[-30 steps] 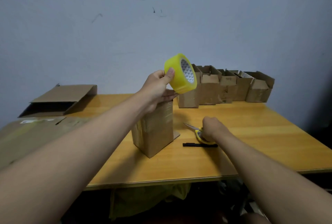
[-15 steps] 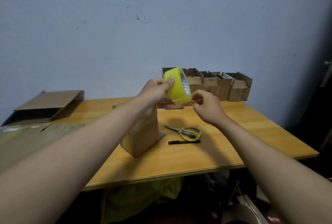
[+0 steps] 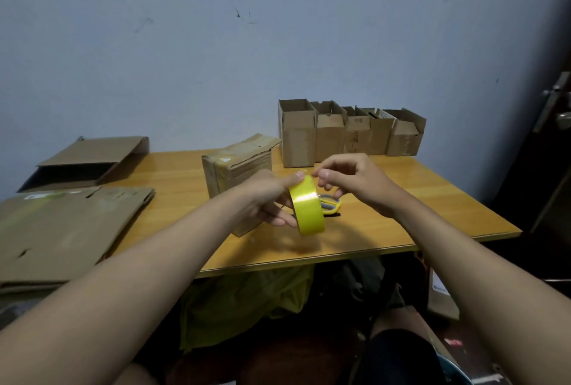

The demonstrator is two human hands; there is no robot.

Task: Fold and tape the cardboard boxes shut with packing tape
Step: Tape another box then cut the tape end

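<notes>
The right hand (image 3: 352, 182) has left the scissors (image 3: 332, 203) and now picks at the tape roll (image 3: 307, 205) the left hand (image 3: 268, 199) grips, likely seeking its end.

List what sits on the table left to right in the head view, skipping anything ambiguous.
flattened cardboard → open flat box → taped box → tape roll held in the left hand → right hand → row of open boxes

Bright yellow tape roll (image 3: 307, 205), plain brown cardboard boxes (image 3: 349, 132), honey-orange wooden table (image 3: 417, 199), yellow-handled scissors (image 3: 330, 203), pale blue-grey wall (image 3: 278, 44) flecked with dark scuffs
</notes>
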